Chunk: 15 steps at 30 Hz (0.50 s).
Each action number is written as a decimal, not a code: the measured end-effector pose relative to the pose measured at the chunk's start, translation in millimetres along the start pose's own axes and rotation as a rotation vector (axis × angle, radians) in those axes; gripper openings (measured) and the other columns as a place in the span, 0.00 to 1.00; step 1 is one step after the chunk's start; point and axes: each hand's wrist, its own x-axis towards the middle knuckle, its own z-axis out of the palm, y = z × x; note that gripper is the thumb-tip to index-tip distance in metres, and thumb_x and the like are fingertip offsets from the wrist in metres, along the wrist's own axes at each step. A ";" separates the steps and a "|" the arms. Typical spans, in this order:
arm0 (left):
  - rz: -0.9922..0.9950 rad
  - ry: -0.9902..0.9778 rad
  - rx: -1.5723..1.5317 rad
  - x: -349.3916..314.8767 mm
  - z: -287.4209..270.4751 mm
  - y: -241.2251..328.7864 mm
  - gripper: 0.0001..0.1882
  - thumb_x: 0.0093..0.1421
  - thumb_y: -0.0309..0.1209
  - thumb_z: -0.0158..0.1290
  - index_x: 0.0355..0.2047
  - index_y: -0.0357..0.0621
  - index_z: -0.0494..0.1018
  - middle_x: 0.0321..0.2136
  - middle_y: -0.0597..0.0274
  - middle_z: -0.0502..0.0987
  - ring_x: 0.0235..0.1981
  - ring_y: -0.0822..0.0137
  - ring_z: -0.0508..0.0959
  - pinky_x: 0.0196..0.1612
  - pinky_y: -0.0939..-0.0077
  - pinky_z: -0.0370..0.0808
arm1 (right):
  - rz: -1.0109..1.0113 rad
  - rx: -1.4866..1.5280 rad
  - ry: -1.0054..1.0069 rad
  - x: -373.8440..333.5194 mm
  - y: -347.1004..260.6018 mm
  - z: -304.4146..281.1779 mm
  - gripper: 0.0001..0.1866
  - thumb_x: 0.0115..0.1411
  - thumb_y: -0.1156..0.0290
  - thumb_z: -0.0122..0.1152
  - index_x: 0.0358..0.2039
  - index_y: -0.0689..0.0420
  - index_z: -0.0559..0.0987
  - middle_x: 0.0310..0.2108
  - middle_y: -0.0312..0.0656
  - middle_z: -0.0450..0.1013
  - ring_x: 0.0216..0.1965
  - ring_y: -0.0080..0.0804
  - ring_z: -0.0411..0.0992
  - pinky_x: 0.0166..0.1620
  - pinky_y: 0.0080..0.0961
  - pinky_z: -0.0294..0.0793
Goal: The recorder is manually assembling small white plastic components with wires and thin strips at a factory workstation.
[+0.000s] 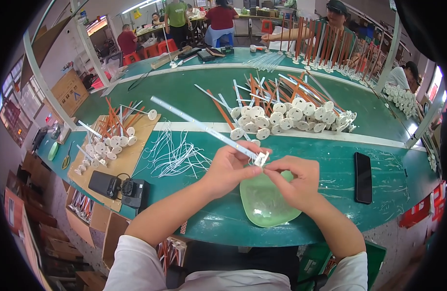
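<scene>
My left hand (pixel 224 170) is closed around the lower end of a thin LED light strip (pixel 197 122), which slants up to the far left. At the strip's near end sits a small white plastic piece (pixel 262 159), between my two hands. Thumb and forefinger of my right hand (pixel 301 183) pinch together just beside that piece; whatever they hold is too small to make out. Below both hands a translucent green bowl (pixel 268 211) stands on the green table (pixel 325 220), partly covered by the right hand.
Thin white wires (pixel 177 155) lie left of my hands. Beyond is a heap of strips with round white bases (pixel 294 114); a smaller heap (pixel 107 143) rests on cardboard at left. A black phone (pixel 363 178) lies right, a black device (pixel 134 193) left. A person (pixel 337 19) sits opposite.
</scene>
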 end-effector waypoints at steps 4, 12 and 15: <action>0.003 -0.001 -0.044 -4.6 9.2 4.9 0.23 0.55 0.14 0.61 0.50 0.40 0.70 0.56 0.44 0.73 0.58 0.55 0.75 0.64 0.56 0.70 | -0.208 -0.058 0.078 -3.1 -0.5 1.4 0.05 0.50 0.84 0.69 0.28 0.62 0.83 0.26 0.43 0.81 0.25 0.33 0.78 0.29 0.23 0.75; -0.035 0.029 -0.093 -5.8 11.9 5.9 0.22 0.54 0.13 0.59 0.49 0.39 0.70 0.54 0.47 0.75 0.60 0.50 0.74 0.66 0.54 0.69 | -0.354 -0.109 0.164 -5.1 -4.4 4.5 0.09 0.47 0.85 0.71 0.30 0.61 0.84 0.25 0.43 0.80 0.24 0.36 0.78 0.28 0.25 0.75; -0.038 0.021 -0.091 -6.3 12.7 5.8 0.21 0.55 0.14 0.60 0.49 0.39 0.70 0.53 0.48 0.76 0.59 0.50 0.75 0.65 0.54 0.69 | -0.383 -0.137 0.179 -5.9 -3.8 5.5 0.09 0.47 0.85 0.71 0.31 0.61 0.84 0.25 0.43 0.80 0.24 0.36 0.78 0.28 0.25 0.75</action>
